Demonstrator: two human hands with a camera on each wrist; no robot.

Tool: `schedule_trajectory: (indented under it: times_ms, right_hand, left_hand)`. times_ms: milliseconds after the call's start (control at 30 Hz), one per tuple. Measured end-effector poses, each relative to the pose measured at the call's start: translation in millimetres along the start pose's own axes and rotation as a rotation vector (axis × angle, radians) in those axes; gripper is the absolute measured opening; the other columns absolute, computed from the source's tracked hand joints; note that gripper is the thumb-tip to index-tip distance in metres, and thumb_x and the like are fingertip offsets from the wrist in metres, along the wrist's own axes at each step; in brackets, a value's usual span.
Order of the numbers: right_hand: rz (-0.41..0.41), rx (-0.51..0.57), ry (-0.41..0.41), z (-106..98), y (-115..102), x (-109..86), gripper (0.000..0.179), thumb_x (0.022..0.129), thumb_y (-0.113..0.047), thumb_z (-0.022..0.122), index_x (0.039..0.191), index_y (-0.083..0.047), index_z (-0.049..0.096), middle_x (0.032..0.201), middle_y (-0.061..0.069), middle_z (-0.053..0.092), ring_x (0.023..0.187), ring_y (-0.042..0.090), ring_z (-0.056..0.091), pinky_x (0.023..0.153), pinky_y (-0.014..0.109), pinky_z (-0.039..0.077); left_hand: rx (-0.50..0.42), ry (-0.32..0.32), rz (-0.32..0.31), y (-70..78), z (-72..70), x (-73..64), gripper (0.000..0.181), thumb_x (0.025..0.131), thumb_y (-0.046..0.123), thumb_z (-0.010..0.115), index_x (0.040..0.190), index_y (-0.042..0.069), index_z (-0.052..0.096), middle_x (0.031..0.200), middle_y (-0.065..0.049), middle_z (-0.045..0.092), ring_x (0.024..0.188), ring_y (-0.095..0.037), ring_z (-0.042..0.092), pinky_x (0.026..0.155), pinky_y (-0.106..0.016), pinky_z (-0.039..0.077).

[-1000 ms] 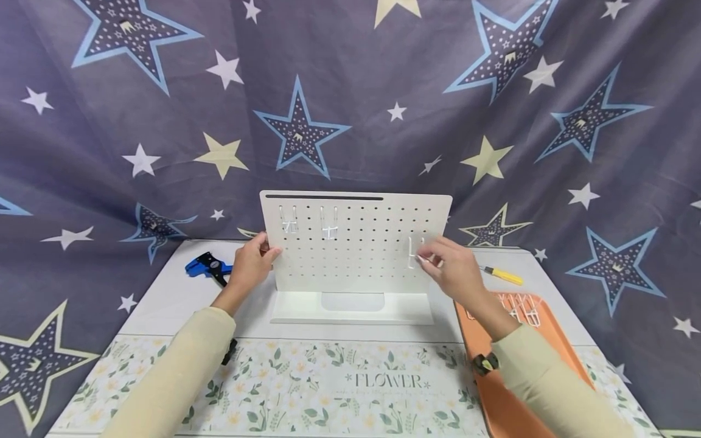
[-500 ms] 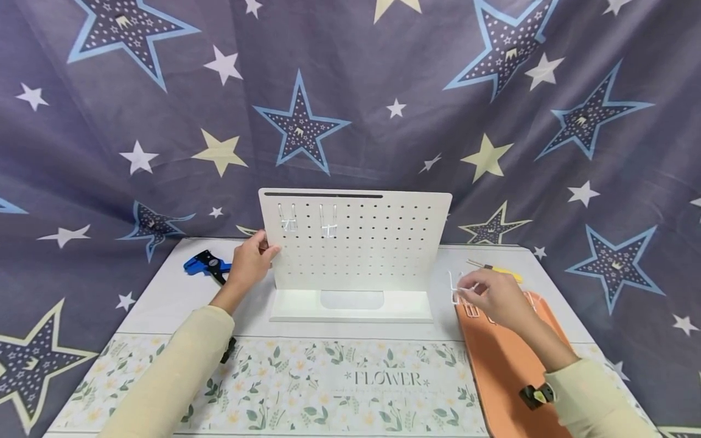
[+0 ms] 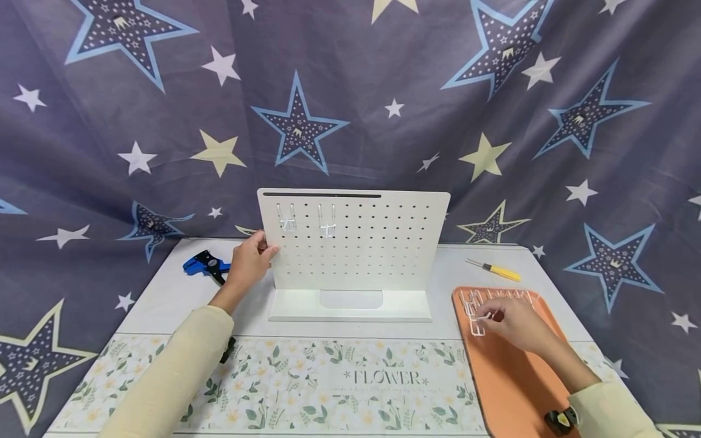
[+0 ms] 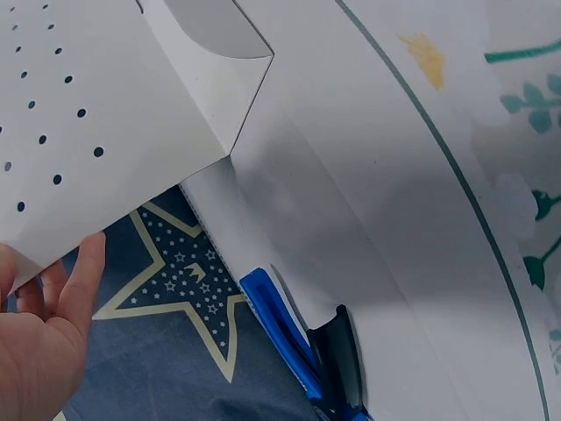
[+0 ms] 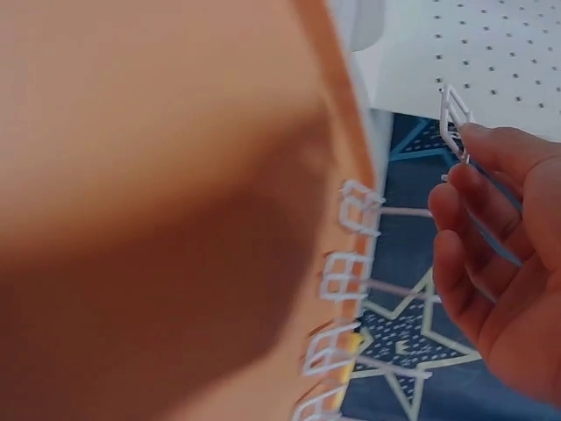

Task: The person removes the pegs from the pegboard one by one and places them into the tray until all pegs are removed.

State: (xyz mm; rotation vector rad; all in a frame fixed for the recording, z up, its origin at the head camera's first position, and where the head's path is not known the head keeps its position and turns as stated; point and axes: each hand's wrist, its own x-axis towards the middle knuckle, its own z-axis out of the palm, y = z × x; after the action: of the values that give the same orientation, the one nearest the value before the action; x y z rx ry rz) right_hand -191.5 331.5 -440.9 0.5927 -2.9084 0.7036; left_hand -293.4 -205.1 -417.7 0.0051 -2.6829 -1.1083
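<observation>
A white pegboard [image 3: 350, 261] stands upright on the table, with two white wire hooks [image 3: 327, 230] hung in its upper left holes. My left hand [image 3: 250, 264] grips the board's left edge between thumb and fingers; the left wrist view shows the fingers [image 4: 86, 272] behind that edge. Over the back end of an orange tray [image 3: 493, 389], my right hand [image 3: 519, 323] pinches a white wire pegboard hook [image 5: 452, 121] between thumb and fingertips. More white hooks [image 5: 351, 276] lie along the tray's far end, some covered by the right hand in the head view.
A yellow-handled screwdriver [image 3: 504, 273] lies behind the tray. Left of the board lies a blue and black hand tool [image 3: 208, 266], partly behind the left hand. A flower-print mat [image 3: 306, 389] covers the table's front. A star-patterned cloth [image 3: 350, 73] hangs behind.
My right hand has moved from the board's lower right area, rightward and down to the tray, carrying the hook with it. The left hand stays on the board's edge.
</observation>
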Motion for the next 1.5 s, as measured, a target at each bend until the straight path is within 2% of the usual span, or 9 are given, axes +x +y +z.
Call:
schedule_trajectory:
  times_ms: [167,400,700,1000,1233,1333,1500]
  right_hand:
    - [0.008,-0.024,-0.04,6.5,9.1,-8.1,0.014,0.09,-0.016,0.076,0.084,-0.028,0.073,0.078,-0.017,0.068,0.068,-0.003,0.057,0.06,0.02,0.049]
    - [-0.034,-0.036,-0.064,14.2,17.6,-11.6,0.018,0.089,-0.016,0.078,0.081,-0.03,0.071,0.077,-0.021,0.067,0.07,-0.007,0.057,0.062,0.019,0.051]
    - [0.018,0.002,-0.133,21.1,19.6,-14.2,0.017,0.089,-0.016,0.078,0.082,-0.03,0.072,0.077,-0.021,0.067,0.069,-0.008,0.054,0.062,0.019,0.047]
    - [0.019,0.018,-0.156,20.7,19.0,-13.6,0.016,0.09,-0.016,0.077,0.084,-0.03,0.073,0.079,-0.02,0.069,0.07,-0.008,0.055,0.062,0.019,0.048]
    - [0.027,0.014,-0.189,10.3,19.7,-13.7,0.014,0.091,-0.014,0.075,0.091,-0.028,0.073,0.084,-0.018,0.07,0.075,-0.006,0.057,0.065,0.021,0.051]
    - [0.009,-0.014,-0.148,1.9,19.2,-11.1,0.014,0.089,-0.01,0.075,0.091,-0.024,0.074,0.082,-0.017,0.069,0.074,-0.006,0.057,0.065,0.021,0.052]
    - [-0.041,-0.093,-0.005,-14.3,13.8,-4.6,0.011,0.085,-0.007,0.078,0.091,-0.016,0.075,0.078,-0.015,0.068,0.071,-0.005,0.058,0.064,0.024,0.053]
  left_hand:
    - [-0.001,0.0,0.001,0.1,-1.1,-0.7,0.02,0.103,0.02,0.063,0.116,0.006,0.059,0.096,-0.013,0.065,0.083,-0.026,0.068,0.066,-0.03,0.057]
    - [0.002,-0.003,-0.002,-0.8,-2.3,-0.5,0.022,0.103,0.02,0.062,0.12,0.005,0.059,0.097,-0.014,0.065,0.082,-0.025,0.068,0.066,-0.029,0.057]
    - [-0.005,-0.008,-0.007,-2.3,-2.1,0.2,0.024,0.103,0.02,0.062,0.122,0.005,0.06,0.1,-0.014,0.066,0.085,-0.026,0.069,0.069,-0.033,0.06]
    - [-0.009,-0.006,-0.007,-2.7,-1.7,0.9,0.023,0.103,0.02,0.062,0.121,0.006,0.06,0.099,-0.013,0.065,0.084,-0.026,0.068,0.068,-0.032,0.06]
    - [-0.018,-0.016,-0.007,-2.4,-1.6,0.7,0.022,0.104,0.021,0.061,0.12,0.005,0.059,0.099,-0.014,0.065,0.087,-0.027,0.069,0.071,-0.034,0.062]
    - [-0.018,-0.016,-0.009,-2.9,-1.6,0.6,0.022,0.104,0.02,0.061,0.119,0.005,0.059,0.099,-0.014,0.065,0.088,-0.027,0.07,0.071,-0.034,0.062]
    - [-0.017,-0.009,-0.002,-3.5,-0.8,1.0,0.021,0.103,0.02,0.062,0.119,0.005,0.06,0.099,-0.014,0.066,0.087,-0.027,0.069,0.071,-0.035,0.063]
